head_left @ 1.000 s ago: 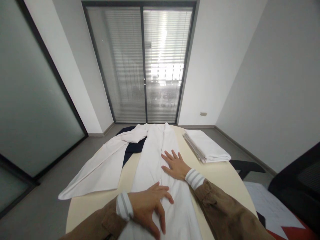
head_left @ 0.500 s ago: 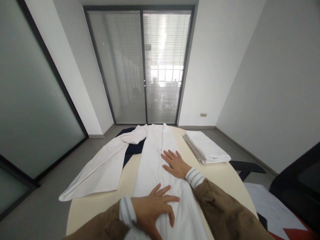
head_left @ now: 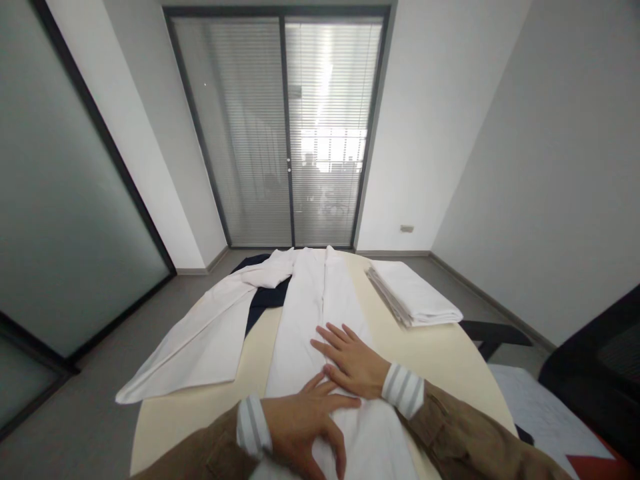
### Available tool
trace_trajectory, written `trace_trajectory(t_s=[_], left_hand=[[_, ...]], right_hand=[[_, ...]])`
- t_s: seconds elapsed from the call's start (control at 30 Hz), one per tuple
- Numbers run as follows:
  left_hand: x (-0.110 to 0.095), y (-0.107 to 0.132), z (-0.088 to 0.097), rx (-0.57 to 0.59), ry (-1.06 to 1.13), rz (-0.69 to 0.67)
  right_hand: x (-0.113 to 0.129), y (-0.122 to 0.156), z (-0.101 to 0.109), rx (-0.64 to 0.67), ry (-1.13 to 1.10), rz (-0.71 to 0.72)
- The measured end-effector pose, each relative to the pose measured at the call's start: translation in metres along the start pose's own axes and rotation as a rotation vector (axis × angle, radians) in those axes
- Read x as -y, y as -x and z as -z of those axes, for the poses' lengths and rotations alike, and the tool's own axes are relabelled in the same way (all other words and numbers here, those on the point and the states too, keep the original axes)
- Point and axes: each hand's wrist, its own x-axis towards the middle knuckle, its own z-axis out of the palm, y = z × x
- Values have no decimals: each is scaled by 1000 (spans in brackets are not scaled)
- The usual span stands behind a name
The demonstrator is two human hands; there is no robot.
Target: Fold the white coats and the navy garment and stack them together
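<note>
Left of the desk (head_left: 430, 350) stood a frosted panel (head_left: 75, 187). On the desk's left part lay a pale sheet (head_left: 200, 340), its near corner hanging past the left edge. Partly under it, toward the desk's far left edge, was a navy cloth (head_left: 270, 297). Over the desk's near middle was the left hand (head_left: 300, 420), fingers bent and thumb apart; its grip was wide. Below it the white cloth (head_left: 307, 310) ran lengthwise down the desk's middle, far edge to near; whether it was joined to the sheet could not be told. The right hand (head_left: 357, 367) rested on the cloth at the desk's middle, close by the left, fingers spread, grip wide. On the desk's far right part was a folded white stack (head_left: 415, 293). Beyond the desk's right edge stood a black chair (head_left: 595, 360).
</note>
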Motion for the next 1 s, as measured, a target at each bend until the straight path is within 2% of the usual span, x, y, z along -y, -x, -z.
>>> trace_trajectory(t_s=[0.17,0.37,0.5,0.57,0.6,0.67,0.73,0.77,0.87,1.0], left_hand=[[0,-4,-5,-69,-4,-33],[1,-9,-13,-89,22,-65],[-2,-8,1,-165,175,-69],[2,-6,13,-333,219,34],[7,-4,19,-464,192,116],[22,0,26,-752,60,298],[39,4,27,-926,-72,472],[47,5,26,-952,-111,539],[62,5,26,-920,-170,633],[69,-2,43,-919,-277,797]], right_hand=[[-1,3,4,34,-15,80],[-7,3,4,36,-83,72],[-8,2,6,81,-75,64],[-9,2,8,106,-81,71],[-11,2,9,110,-86,83],[-14,3,11,103,-101,120],[-17,3,13,84,-133,166],[-18,3,14,74,-156,186],[-20,3,17,46,-232,220],[-20,4,21,11,-306,223]])
